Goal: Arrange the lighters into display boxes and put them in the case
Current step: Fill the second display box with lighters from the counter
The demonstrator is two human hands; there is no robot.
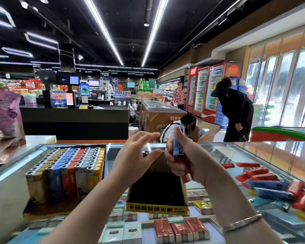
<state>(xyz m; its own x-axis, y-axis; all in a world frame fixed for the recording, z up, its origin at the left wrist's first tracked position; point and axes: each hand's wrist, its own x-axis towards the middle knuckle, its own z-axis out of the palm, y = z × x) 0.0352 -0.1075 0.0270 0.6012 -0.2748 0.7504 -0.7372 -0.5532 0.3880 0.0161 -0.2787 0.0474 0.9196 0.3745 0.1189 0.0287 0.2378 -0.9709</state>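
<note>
A yellow display box [157, 207] with a dark, nearly bare inside stands on the glass case [218, 152] in front of me. My right hand [185, 161] is shut on a bunch of lighters [178, 145], blue ones on top and red below, held above the box's right side. My left hand [136, 155] hovers over the box's far left corner with fingers spread, close to a blue lighter [144, 153] standing at the back of the box. A second display box [67, 171], filled with rows of upright lighters, stands to the left.
Loose red and blue lighters [264, 180] lie in a heap on the glass to the right. Cigarette packs [181, 229] show under the glass. A pink bag [5, 117] sits at far left. Beyond the counter, three people stand among a checkout desk [74, 118], a chest freezer and fridges.
</note>
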